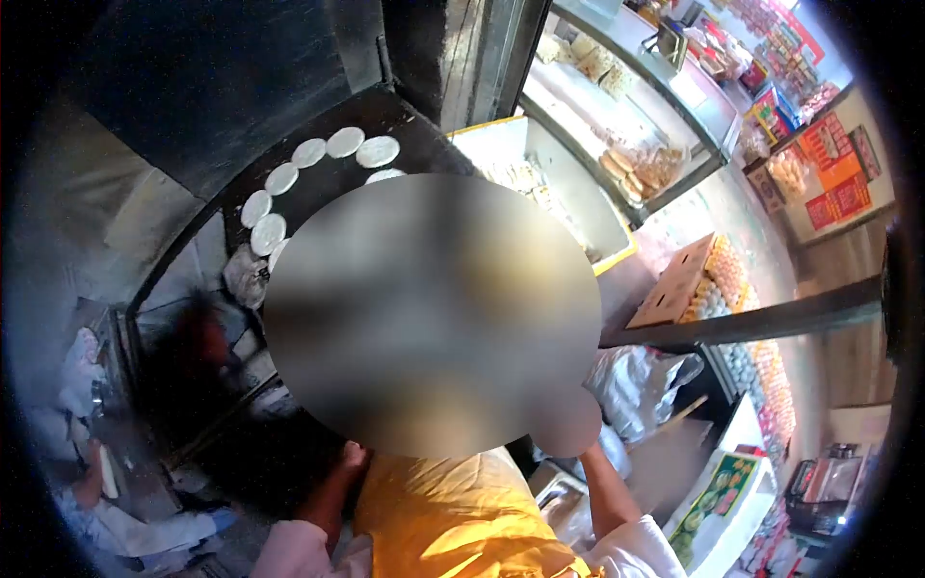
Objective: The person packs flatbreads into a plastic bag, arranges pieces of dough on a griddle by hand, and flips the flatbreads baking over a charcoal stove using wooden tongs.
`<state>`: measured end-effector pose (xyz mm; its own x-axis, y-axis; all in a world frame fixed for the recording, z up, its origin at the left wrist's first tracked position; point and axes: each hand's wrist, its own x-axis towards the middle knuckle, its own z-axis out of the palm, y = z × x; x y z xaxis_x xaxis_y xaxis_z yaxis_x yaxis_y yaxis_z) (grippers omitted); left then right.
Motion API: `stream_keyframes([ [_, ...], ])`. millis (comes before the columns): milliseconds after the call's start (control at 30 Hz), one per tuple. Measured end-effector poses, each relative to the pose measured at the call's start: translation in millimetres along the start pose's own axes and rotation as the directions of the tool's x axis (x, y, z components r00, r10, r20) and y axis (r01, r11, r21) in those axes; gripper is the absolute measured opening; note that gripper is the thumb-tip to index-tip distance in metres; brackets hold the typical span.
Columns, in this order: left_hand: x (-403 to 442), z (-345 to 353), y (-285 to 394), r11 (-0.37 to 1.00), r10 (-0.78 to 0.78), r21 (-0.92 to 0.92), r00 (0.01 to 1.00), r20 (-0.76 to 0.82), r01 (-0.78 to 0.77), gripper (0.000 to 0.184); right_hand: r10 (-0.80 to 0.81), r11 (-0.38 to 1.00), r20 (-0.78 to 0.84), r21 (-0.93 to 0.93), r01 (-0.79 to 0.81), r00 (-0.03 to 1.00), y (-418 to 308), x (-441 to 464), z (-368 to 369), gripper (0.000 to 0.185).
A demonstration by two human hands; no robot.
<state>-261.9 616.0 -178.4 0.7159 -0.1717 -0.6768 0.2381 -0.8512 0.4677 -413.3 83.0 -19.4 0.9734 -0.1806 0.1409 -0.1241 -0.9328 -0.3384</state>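
A large blurred oval covers the middle of the head view and hides most of what lies before me. My left hand shows only in part at its lower left edge, beside the yellow apron; its fingers and anything in them are hidden. On the other side, my right hand is a blurred patch near a clear plastic bag, so its fingers cannot be made out. Several flat white dough rounds lie in a curve on a dark surface beyond the blur.
A yellow-rimmed white bin stands right of the dark surface, near a glass display case. Further right are trays of eggs and a green-labelled white box. At far left, something like an arm in a pale sleeve shows.
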Motion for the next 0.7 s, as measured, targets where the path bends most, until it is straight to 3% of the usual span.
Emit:
stream_keyframes([
  [33, -26.1, -16.1, 8.0, 0.988, -0.111, 0.106, 0.994, -0.01, 0.112, 0.05, 0.197, 0.932, 0.263, 0.248, -0.263, 0.945, -12.0, -11.8, 14.2, 0.015],
  [67, -14.9, 6.1, -65.4, 0.987, -0.081, 0.133, 0.996, -0.044, 0.086, 0.052, 0.283, 0.744, 0.547, 0.393, -0.54, 0.788, -21.8, -26.5, 32.1, 0.016],
  [133, -57.7, -21.5, -89.2, 0.952, 0.301, 0.121, 0.936, -0.181, -0.283, 0.021, 0.325, 0.708, 0.614, 0.346, -0.615, 0.719, -43.1, -88.1, 74.7, 0.018],
  [167, -72.7, -36.1, -82.3, 0.966, 0.256, 0.06, 0.961, -0.101, -0.251, 0.032, 0.369, 0.69, 0.658, 0.279, -0.667, 0.657, -48.8, -120.9, 86.0, 0.02],
  [200, -90.4, -63.9, -53.2, 0.976, 0.216, -0.001, 0.976, -0.027, -0.216, 0.045, 0.239, 0.868, 0.598, 0.222, -0.444, 0.765, -56.1, -152.4, 90.4, 0.017],
  [233, -120.0, -91.2, -24.2, 0.984, 0.12, -0.118, 0.986, -0.116, -0.134, 0.025, 0.341, 0.825, 0.602, 0.177, -0.537, 0.722, -79.8, -167.8, 85.2, 0.018],
  [267, -134.3, -110.0, -14.9, 0.941, 0.191, -0.266, 0.976, -0.103, -0.212, 0.031, 0.355, 0.784, 0.625, 0.206, -0.585, 0.695, -114.8, -164.0, 54.7, 0.029],
  [300, -114.0, -100.8, -64.3, 0.969, 0.138, -0.193, 0.985, -0.106, -0.156, 0.032, 0.463, 0.668, 0.677, 0.157, -0.727, 0.572, -148.6, -164.7, 39.8, 0.037],
  [333, -95.5, -92.4, -111.9, 0.988, 0.085, -0.121, 0.99, -0.108, -0.098, 0.035, 0.461, 0.677, 0.674, 0.153, -0.719, 0.577, -160.6, -181.5, 43.8, 0.036],
  [367, -98.3, -105.9, -100.3, 0.973, 0.091, -0.202, 0.992, -0.093, -0.108, 0.032, 0.458, 0.687, 0.671, 0.149, -0.711, 0.583, -173.3, -197.7, 46.9, 0.035],
  [400, -94.9, -115.3, -98.7, 0.967, 0.135, -0.2, 0.982, -0.132, -0.16, 0.029, 0.355, 0.722, 0.725, 0.188, -0.666, 0.59, -140.1, -256.6, 97.3, 0.031],
  [433, -92.3, -126.9, -94.0, 0.958, 0.178, -0.193, 0.969, -0.171, -0.211, 0.027, 0.232, 0.914, 0.701, 0.081, -0.398, 0.675, -139.8, -280.1, 111.9, 0.026],
  [467, -99.6, -156.2, -82.8, 0.955, 0.173, -0.222, 0.978, -0.115, -0.195, 0.025, 0.103, 0.995, 0.66, -0.054, -0.089, 0.744, -140.7, -301.7, 126.3, 0.024],
  [500, -86.3, -154.7, -105.4, 0.906, 0.226, -0.308, 0.947, -0.226, -0.29, 0.029, 0.13, 0.99, 0.673, -0.05, -0.131, 0.728, -163.6, -289.4, 122.1, 0.025],
  [533, -86.2, -170.2, -112.3, 0.902, 0.2, -0.333, 0.949, -0.244, -0.276, 0.029, 0.179, 0.977, 0.688, -0.043, -0.207, 0.703, -185.9, -272.0, 125.0, 0.026],
  [600, -107.3, -246.6, -118.2, 0.827, 0.278, -0.41, 0.913, -0.299, -0.385, 0.029, 0.238, 0.954, 0.704, -0.039, -0.298, 0.669, -238.7, -237.0, 134.7, 0.027],
  [667, -117.6, -306.3, -161.2, 0.83, 0.25, -0.384, 0.885, -0.394, -0.405, 0.028, 0.26, 0.944, 0.722, -0.049, -0.328, 0.641, -297.9, -185.7, 144.7, 0.028],
  [700, -118.5, -330.6, -194.1, 0.842, 0.214, -0.326, 0.82, -0.531, -0.43, 0.029, 0.273, 0.938, 0.735, -0.062, -0.34, 0.62, -330.0, -161.5, 149.8, 0.029],
])
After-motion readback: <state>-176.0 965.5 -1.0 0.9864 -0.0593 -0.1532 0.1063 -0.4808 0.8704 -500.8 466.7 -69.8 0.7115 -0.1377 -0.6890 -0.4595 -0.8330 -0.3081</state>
